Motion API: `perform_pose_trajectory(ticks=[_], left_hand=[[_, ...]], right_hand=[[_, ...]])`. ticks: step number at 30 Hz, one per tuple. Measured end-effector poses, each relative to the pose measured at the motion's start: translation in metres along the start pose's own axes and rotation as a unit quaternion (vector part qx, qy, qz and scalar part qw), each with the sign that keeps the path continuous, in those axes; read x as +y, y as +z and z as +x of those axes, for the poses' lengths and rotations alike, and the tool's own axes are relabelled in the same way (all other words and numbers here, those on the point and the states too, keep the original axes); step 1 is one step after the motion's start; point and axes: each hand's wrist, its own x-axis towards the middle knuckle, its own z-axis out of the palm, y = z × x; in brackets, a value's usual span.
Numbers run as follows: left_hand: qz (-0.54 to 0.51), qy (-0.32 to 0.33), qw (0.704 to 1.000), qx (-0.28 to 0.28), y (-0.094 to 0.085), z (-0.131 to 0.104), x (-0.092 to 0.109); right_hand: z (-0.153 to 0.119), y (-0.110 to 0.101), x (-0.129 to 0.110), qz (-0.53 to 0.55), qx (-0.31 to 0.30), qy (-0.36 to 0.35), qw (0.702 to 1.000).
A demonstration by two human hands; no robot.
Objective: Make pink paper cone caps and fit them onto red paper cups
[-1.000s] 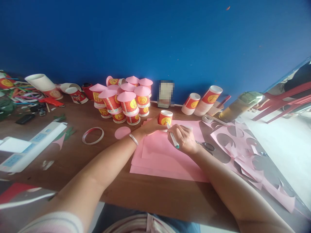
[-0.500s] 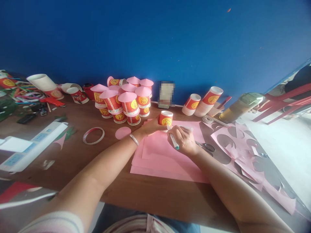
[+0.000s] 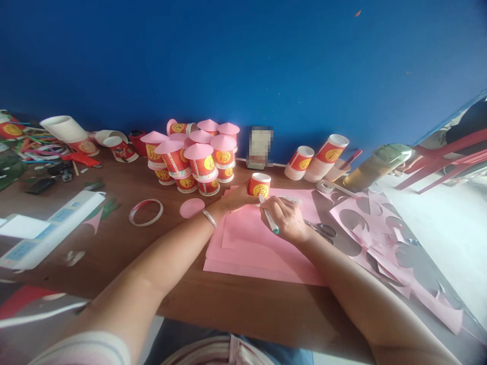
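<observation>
Head view: I see the left hand (image 3: 239,198) closed narrowly around the lower left side of a red paper cup (image 3: 260,180), which is upright with its white rim up and its yellow emblem facing me, over the far part of the stacked pink paper sheets (image 3: 262,261). The right hand (image 3: 285,218) is folded tight around a white marker (image 3: 270,217), its green end pointing back toward me and its other end at the front of the cup, low down by the emblem. Over the last second the change I can pick out is small: the right hand and marker have slid slightly left along the cup, while the cup and left hand have stayed put. I take that to mean the marker work on this cup is under way, with the left hand as a steady. Whether the tip actually touches, or leaves a line, I cannot tell from here. A second white pen-like object (image 3: 292,199) lies just beyond the right knuckles, and scissors (image 3: 327,230) rest near the right wrist. To the left lies a pink paper disc (image 3: 192,208), near the cone-topped paper-cup towers (image 3: 200,166).
</observation>
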Motion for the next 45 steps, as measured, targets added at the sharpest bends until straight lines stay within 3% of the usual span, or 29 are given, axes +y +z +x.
perform_pose_trajectory(ticks=[29, 34, 45], left_hand=[[0.043, 0.014, 0.999, 0.003, 0.0019, -0.0020, 0.0024], [0.079, 0.001, 0.996, 0.031, 0.0022, -0.0030, 0.0044], [0.107, 0.003, 0.994, 0.033, 0.0019, -0.0022, 0.0040]], right_hand=[[0.0009, -0.0007, -0.0019, 0.009, -0.025, -0.007, 1.000], [-0.0009, -0.0002, -0.0006, 0.009, -0.046, -0.001, 0.999], [-0.0024, 0.0035, 0.0023, 0.003, -0.025, -0.002, 1.000]])
